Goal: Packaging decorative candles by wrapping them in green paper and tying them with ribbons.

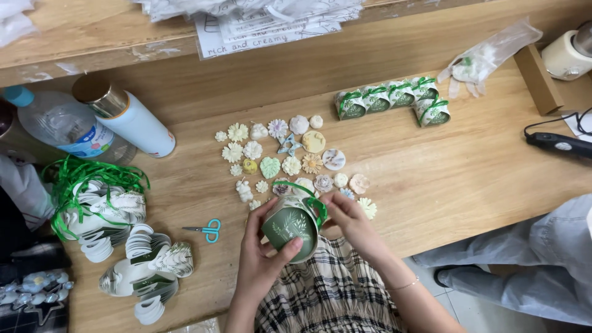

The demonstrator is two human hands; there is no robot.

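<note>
Wooden bench [468,179]: five ribboned boxes [394,98] finished, both hands [265,246] [345,213] clamped on a sixth green box [290,227], many little ornaments [290,157] and flat boxes [148,271] waiting.

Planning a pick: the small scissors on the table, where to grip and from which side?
Grip the scissors at the teal handle loops, coming from above. They lie flat on the wooden table, blades pointing left, loops on the right. The loops are the widest part and clear of the paper stacks, probably the safest hold.
</note>
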